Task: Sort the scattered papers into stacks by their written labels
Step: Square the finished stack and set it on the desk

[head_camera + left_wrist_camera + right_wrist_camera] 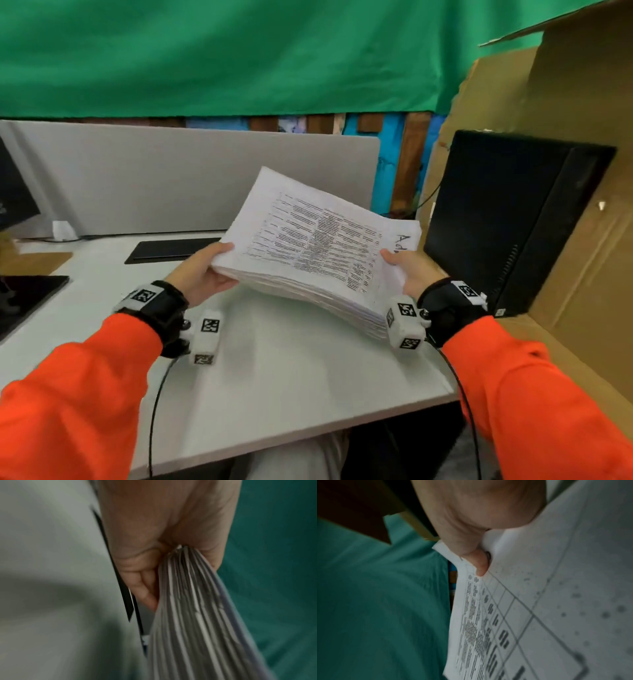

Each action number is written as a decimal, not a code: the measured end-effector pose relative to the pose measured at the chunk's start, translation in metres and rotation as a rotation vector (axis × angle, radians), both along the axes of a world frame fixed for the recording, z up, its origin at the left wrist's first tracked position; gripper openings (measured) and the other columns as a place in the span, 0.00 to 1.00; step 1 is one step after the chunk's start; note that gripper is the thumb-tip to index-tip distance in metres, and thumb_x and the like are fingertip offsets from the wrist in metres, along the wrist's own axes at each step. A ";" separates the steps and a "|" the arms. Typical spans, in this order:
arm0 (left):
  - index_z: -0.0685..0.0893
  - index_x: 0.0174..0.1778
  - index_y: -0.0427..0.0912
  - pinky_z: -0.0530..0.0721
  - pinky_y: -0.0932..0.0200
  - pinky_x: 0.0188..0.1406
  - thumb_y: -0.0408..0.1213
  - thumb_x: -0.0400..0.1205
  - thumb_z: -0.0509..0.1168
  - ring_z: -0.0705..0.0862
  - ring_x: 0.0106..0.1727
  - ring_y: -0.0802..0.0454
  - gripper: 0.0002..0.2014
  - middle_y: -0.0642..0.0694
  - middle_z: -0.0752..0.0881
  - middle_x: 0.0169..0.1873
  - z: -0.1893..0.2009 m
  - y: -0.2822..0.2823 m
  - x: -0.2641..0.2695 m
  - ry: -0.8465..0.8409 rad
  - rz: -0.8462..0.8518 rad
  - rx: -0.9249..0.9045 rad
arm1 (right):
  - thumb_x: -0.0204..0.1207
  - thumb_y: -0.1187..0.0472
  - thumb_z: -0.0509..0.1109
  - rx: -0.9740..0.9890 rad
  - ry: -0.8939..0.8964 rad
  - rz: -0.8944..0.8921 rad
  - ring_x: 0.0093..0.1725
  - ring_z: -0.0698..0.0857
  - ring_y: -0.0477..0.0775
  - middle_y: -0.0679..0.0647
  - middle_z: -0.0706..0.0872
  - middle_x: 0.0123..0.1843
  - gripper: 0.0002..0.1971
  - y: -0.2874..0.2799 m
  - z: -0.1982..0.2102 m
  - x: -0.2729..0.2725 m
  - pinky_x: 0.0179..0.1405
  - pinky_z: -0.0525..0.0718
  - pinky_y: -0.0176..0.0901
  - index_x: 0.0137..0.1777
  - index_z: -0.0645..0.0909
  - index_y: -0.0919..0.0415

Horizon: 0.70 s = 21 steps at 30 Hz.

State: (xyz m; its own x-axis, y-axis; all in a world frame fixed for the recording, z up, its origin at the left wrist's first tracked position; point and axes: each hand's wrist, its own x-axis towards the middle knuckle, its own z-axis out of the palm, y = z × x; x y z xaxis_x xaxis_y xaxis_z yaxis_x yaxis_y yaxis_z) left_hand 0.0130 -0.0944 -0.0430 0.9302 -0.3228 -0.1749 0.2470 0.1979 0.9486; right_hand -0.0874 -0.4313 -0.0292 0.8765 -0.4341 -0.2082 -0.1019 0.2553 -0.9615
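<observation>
A thick stack of white printed papers (318, 246) is held tilted above the white desk (274, 377). Its top sheet shows dense printed text and a handwritten label starting "Ad" near the right corner. My left hand (205, 270) grips the stack's left edge, thumb on top. My right hand (407, 270) grips the right edge, thumb on the top sheet. In the left wrist view the left hand (154, 555) clamps the fanned paper edges (197, 622). In the right wrist view the right hand (477, 540) pinches the sheets (522, 601), which carry a printed table.
A black computer tower (507, 219) stands at the right against a cardboard wall (582, 171). A grey partition (171, 178) runs behind the desk, with a black flat slab (171, 250) before it. A black monitor base (27, 298) lies at the left edge.
</observation>
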 end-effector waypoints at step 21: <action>0.83 0.36 0.48 0.76 0.70 0.19 0.21 0.78 0.65 0.80 0.21 0.59 0.15 0.35 0.85 0.50 -0.062 -0.067 0.022 -0.306 0.193 0.384 | 0.80 0.56 0.72 -1.353 0.789 0.315 0.73 0.78 0.58 0.55 0.79 0.76 0.25 -0.108 -0.004 -0.082 0.69 0.76 0.44 0.76 0.78 0.58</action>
State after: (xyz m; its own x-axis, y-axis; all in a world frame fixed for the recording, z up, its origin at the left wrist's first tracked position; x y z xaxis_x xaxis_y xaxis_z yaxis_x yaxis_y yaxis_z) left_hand 0.0352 -0.1612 -0.1053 0.9934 -0.1064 0.0422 -0.0594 -0.1641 0.9847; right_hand -0.1696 -0.5394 -0.0336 0.8269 -0.4979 -0.2615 -0.5422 -0.8292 -0.1358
